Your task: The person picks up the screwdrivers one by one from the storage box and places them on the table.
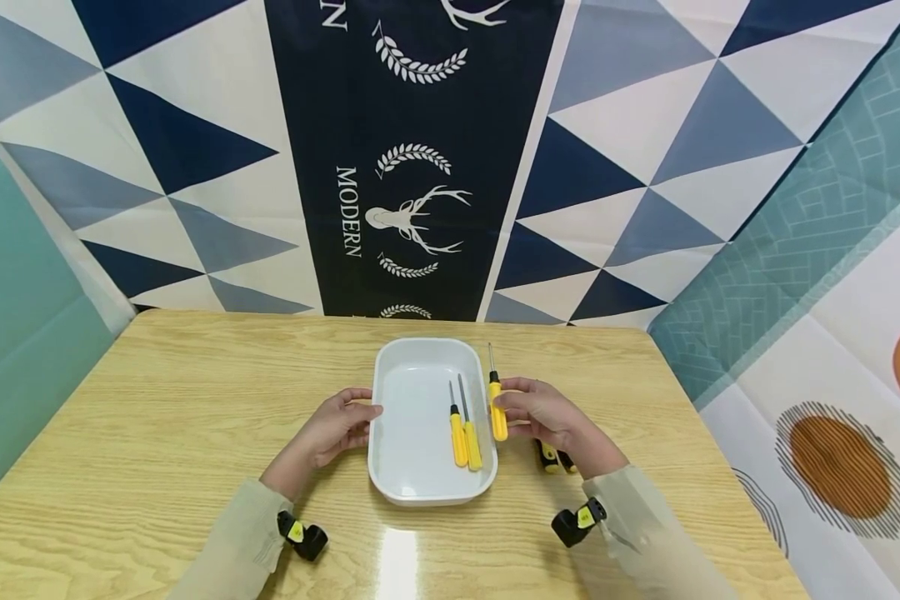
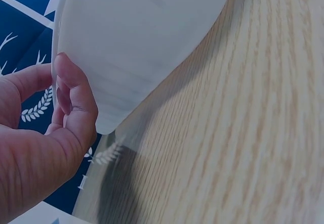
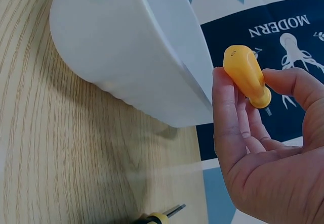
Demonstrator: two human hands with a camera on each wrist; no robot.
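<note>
A white rectangular tray stands on the wooden table. My left hand grips its left rim, and in the left wrist view the thumb and fingers pinch the wall's edge. Inside, toward the right, lie two screwdrivers with yellow handles, one shorter and one longer. Just beyond the right rim, my right hand holds another yellow-handled screwdriver between thumb and fingers, its tip pointing to the far side. The right wrist view shows that yellow handle end-on, raised above the table.
Black-and-yellow tool handles lie on the table right of the tray, partly hidden by my right wrist; a metal shaft shows there in the right wrist view. A patterned cloth hangs behind the table's far edge.
</note>
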